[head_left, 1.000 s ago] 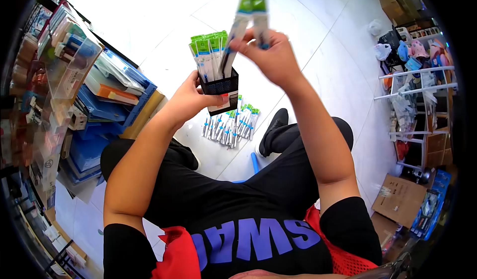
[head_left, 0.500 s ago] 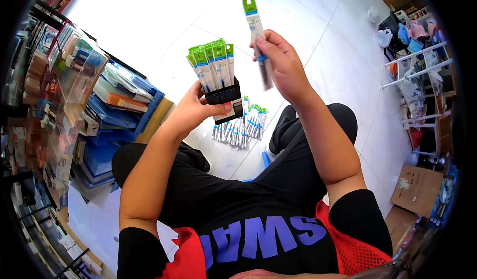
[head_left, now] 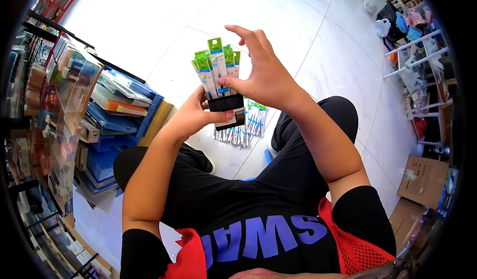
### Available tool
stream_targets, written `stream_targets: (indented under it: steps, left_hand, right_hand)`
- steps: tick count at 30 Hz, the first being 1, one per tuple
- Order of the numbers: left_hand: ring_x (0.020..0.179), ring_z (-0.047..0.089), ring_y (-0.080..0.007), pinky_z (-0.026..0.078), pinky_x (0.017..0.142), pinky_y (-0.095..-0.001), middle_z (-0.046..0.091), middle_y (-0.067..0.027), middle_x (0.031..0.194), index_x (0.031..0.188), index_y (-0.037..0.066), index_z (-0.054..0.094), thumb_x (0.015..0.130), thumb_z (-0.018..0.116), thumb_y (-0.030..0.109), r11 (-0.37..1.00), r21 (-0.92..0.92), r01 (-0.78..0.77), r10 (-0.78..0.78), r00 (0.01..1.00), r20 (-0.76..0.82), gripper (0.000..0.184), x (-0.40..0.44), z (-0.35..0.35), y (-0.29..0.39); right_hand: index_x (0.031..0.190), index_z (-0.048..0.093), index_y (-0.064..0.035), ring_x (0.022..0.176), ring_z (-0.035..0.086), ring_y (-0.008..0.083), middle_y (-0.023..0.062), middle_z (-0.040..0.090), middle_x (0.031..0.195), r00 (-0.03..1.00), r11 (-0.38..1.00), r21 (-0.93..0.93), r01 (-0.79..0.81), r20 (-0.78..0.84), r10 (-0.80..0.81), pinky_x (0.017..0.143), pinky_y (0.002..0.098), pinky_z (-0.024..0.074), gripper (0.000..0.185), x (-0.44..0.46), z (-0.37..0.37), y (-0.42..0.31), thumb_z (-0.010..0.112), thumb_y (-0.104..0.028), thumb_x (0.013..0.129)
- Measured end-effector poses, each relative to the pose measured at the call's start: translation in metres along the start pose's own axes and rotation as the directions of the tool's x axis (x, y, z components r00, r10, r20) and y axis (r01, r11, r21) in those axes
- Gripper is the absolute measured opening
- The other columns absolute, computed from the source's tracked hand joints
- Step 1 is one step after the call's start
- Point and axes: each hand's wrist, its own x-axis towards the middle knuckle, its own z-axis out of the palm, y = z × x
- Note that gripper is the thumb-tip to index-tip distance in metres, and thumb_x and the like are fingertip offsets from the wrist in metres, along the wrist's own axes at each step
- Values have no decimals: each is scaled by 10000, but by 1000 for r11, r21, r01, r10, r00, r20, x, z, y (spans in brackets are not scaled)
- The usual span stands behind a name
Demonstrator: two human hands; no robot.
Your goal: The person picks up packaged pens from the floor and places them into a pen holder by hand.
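Observation:
My left hand (head_left: 195,114) is wrapped round a black mesh pen holder (head_left: 227,103) with a white and red label, keeping it tilted above the floor. Slim packets with green tops (head_left: 202,63), which look like packaged pen refills, stand bunched in it. One packet (head_left: 215,55) rises higher than the others at the front. My right hand (head_left: 263,73) is at the holder's right side, its thumb against this packet and its fingers stretched apart. Below the holder, a pile of similar packets (head_left: 254,122) lies on the floor, partly hidden by the holder.
Shelves with boxes and blue folders (head_left: 107,155) stand close on my left. A white rack (head_left: 417,75) with bagged goods and cardboard boxes (head_left: 422,182) are on the right. My crossed legs (head_left: 323,135) frame the pile on the pale tiled floor (head_left: 169,25).
My right hand has come down and left with its packet, which now stands in the holder among the others. Its fingers have spread. The left hand still grips the holder, slightly lower.

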Motion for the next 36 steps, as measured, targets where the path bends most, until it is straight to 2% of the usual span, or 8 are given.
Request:
stream_targets:
  steps: [1, 7, 10, 15, 22, 24, 29, 36]
  left_hand:
    - [1109, 624, -199, 478, 1021, -350, 651, -114, 1200, 1382, -28, 465, 710, 902, 93, 1000, 2, -5, 5, 1000, 0, 811, 0, 0, -1]
    - [1114, 622, -203, 480, 1017, -355, 650, -119, 1210, 1391, -30, 463, 708, 902, 104, 999, 32, -22, 21, 1000, 12, 824, 0, 0, -3]
    - [1114, 619, -205, 480, 1010, -351, 649, -113, 1221, 1395, -25, 466, 704, 906, 119, 998, 55, -1, 0, 1000, 11, 831, -2, 1, -1]
    - [1113, 611, -202, 479, 1000, -345, 661, -95, 1202, 1398, -13, 475, 701, 910, 135, 994, 106, -22, 21, 1000, 17, 835, -2, 2, 0]
    - [1108, 616, -198, 486, 999, -345, 667, -99, 1180, 1375, -20, 501, 702, 904, 99, 995, 77, -66, 66, 998, -1, 794, 0, 0, -8]
    - [1077, 639, -199, 503, 983, -336, 667, -123, 1175, 1364, -37, 499, 714, 900, 102, 993, 53, -101, 104, 993, -51, 776, 3, 0, -11]
    - [1214, 574, -241, 465, 1043, -372, 615, -136, 1277, 1408, -13, 462, 701, 910, 125, 999, 31, -27, 29, 997, -70, 848, 2, -3, -12]
    - [1209, 578, -246, 448, 1056, -374, 615, -135, 1271, 1390, -12, 483, 702, 919, 152, 998, 30, -60, 63, 993, -104, 830, 5, -6, -15]
  right_hand:
    - [1551, 318, -178, 1209, 489, 304, 169, 436, 1339, 996, 998, 54, -32, 89, 27, 1025, 438, 467, 918, 1, -4, 0, 837, -307, 805]
    - [1550, 339, -172, 1245, 500, 330, 186, 433, 1415, 983, 965, 198, -173, 100, 156, 1045, 471, 454, 868, 2, 4, 13, 804, -381, 847]
    - [1550, 344, -167, 1267, 514, 329, 177, 456, 1423, 993, 991, 130, -43, 119, 27, 1046, 480, 454, 861, 0, 2, 6, 801, -383, 853]
    - [1410, 501, -79, 1164, 623, 385, 184, 650, 1194, 981, 992, 87, -95, 179, 78, 1024, 440, 490, 778, 3, 9, 16, 854, -371, 782]
    - [1585, 224, -139, 1203, 597, 417, 332, 467, 1402, 966, 953, 228, -197, 209, 150, 989, 483, 518, 978, -2, 17, 25, 775, -514, 869]
    - [1581, 249, -153, 1193, 606, 424, 318, 483, 1401, 956, 890, 368, -268, 212, 201, 979, 487, 524, 924, 0, 22, 33, 746, -518, 893]
    - [1549, 333, -160, 1157, 633, 379, 290, 511, 1378, 992, 982, 177, -64, 115, 44, 927, 442, 564, 823, -1, 24, 38, 712, -501, 902]
    - [1525, 334, -80, 1129, 647, 359, 290, 524, 1353, 988, 918, 366, -150, 91, 125, 941, 412, 543, 810, 3, 30, 52, 591, -596, 956]
